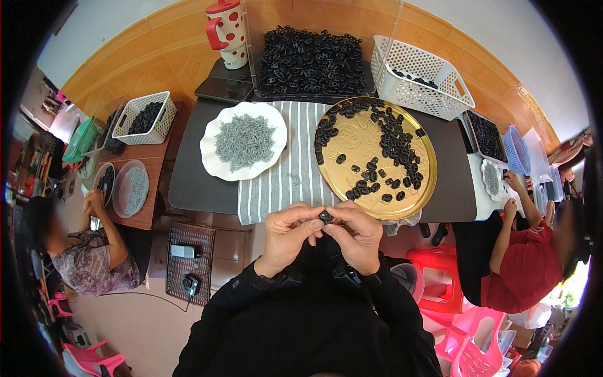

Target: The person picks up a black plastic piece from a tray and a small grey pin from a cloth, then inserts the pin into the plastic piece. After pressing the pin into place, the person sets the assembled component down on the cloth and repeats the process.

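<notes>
My left hand point(286, 234) and my right hand point(357, 234) meet just below the table's near edge, both pinching one small black plastic part point(326, 217) between thumbs and fingertips. Right above them lies a round gold tray point(358, 141) with several black parts scattered over it. To its left a white scalloped plate point(213, 160) carries a heap of small grey metal pieces point(244, 141). Both rest on a striped grey cloth point(286, 179) over the dark table.
A large pile of black parts point(311, 60) sits at the back between clear panels, with a white perforated basket point(418, 78) at right and a red dotted jug point(227, 31) at left. Two other people sit at side tables, left and right. Pink plastic stools stand on the floor.
</notes>
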`<state>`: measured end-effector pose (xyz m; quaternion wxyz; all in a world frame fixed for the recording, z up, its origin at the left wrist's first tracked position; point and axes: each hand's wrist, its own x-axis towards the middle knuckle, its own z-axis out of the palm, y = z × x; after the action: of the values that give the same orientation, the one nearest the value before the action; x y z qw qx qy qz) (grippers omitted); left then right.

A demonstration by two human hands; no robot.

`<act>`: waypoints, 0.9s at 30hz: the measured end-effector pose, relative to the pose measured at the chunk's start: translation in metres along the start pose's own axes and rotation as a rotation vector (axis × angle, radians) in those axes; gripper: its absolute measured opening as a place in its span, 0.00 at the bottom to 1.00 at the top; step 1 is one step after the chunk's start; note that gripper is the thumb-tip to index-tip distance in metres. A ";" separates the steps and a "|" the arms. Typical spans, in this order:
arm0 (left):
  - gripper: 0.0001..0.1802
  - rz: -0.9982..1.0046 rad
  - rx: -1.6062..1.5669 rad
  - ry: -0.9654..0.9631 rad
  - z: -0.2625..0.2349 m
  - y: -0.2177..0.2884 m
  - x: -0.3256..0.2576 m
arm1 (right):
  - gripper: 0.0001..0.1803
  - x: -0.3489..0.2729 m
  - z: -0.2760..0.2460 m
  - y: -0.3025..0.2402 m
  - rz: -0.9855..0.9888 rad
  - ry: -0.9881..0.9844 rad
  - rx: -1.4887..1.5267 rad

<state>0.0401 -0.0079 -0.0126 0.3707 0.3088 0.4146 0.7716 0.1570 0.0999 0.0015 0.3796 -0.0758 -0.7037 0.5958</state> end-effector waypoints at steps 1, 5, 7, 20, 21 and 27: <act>0.14 0.004 -0.002 0.009 0.000 0.000 -0.001 | 0.19 0.000 0.000 0.001 -0.011 -0.001 -0.009; 0.14 0.008 -0.007 0.012 0.001 -0.001 -0.001 | 0.19 -0.001 0.000 0.001 -0.020 0.001 -0.037; 0.14 0.013 0.016 0.012 0.002 0.001 -0.002 | 0.19 -0.001 0.001 -0.001 -0.044 0.012 -0.058; 0.12 0.116 0.093 0.015 0.010 -0.002 -0.007 | 0.14 -0.007 0.005 -0.005 -0.183 0.079 -0.252; 0.12 0.120 0.068 0.016 0.011 -0.003 -0.008 | 0.14 -0.007 0.005 -0.006 -0.202 0.069 -0.238; 0.14 0.080 0.068 0.001 0.010 0.003 -0.004 | 0.15 -0.004 0.005 -0.008 -0.054 0.058 -0.058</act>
<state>0.0489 -0.0081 -0.0064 0.3286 0.3374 0.4281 0.7713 0.1596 0.0914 0.0070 0.4134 -0.0853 -0.7110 0.5624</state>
